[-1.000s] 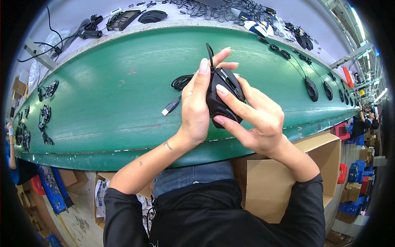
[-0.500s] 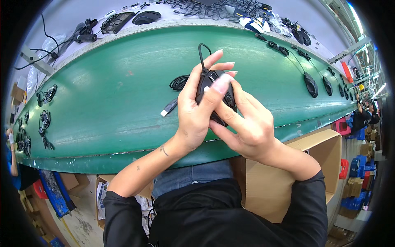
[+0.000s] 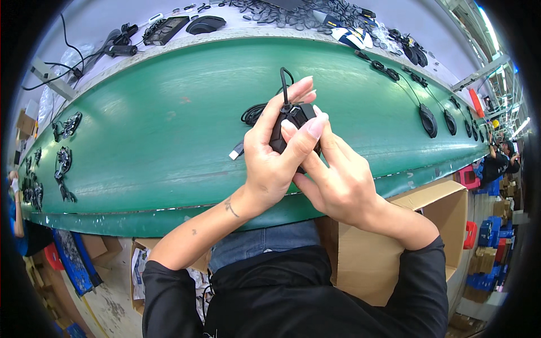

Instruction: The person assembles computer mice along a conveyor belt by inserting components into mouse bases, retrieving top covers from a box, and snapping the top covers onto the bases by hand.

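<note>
A black wired computer mouse [image 3: 277,138] is held up over the green conveyor belt [image 3: 186,141], in front of my body. My left hand [image 3: 270,155] wraps its left side, thumb across the top. My right hand [image 3: 341,169] grips it from the right, its fingertips close to the left thumb. Both hands hide much of the mouse. Its cable loops up from the front end, and the bundled cord [image 3: 253,114] shows behind my left hand. The cord's USB plug [image 3: 236,151] hangs out beside my left wrist.
Several wired mice [image 3: 428,120] lie along the belt at right. Dark cabled parts [image 3: 63,163] lie at far left. Small black rings [image 3: 270,14] cover the shelf beyond the belt. An open cardboard box [image 3: 366,262] stands by my right arm. Other people [image 3: 497,160] are at both far ends.
The mouse has tilted in my hands, showing more of its front end. My right fingers have drawn closer to the left thumb. The USB plug has shifted slightly right.
</note>
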Available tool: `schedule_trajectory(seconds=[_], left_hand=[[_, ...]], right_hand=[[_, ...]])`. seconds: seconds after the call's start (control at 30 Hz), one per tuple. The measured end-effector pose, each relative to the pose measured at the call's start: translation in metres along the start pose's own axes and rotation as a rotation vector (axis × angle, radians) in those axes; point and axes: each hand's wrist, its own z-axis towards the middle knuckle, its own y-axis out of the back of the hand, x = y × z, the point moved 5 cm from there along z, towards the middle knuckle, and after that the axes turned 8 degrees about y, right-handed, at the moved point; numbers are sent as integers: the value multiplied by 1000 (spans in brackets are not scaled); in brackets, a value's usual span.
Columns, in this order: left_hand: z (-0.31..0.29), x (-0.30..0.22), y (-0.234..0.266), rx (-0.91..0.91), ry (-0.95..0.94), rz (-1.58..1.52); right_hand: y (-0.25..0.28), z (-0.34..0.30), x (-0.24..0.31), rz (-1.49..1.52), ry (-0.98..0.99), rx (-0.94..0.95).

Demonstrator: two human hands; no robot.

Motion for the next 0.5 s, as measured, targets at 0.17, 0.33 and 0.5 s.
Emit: schedule_trajectory(seconds=[0.17, 0.33, 0.5], left_hand=[[-1, -6, 3, 27, -123, 57], [7, 11, 9, -37, 191, -21], [15, 21, 11, -53, 309, -54]], right_hand=[[2, -1, 1, -29, 70, -44], [-1, -1, -8, 38, -20, 88], [-15, -8, -14, 14, -55, 45]])
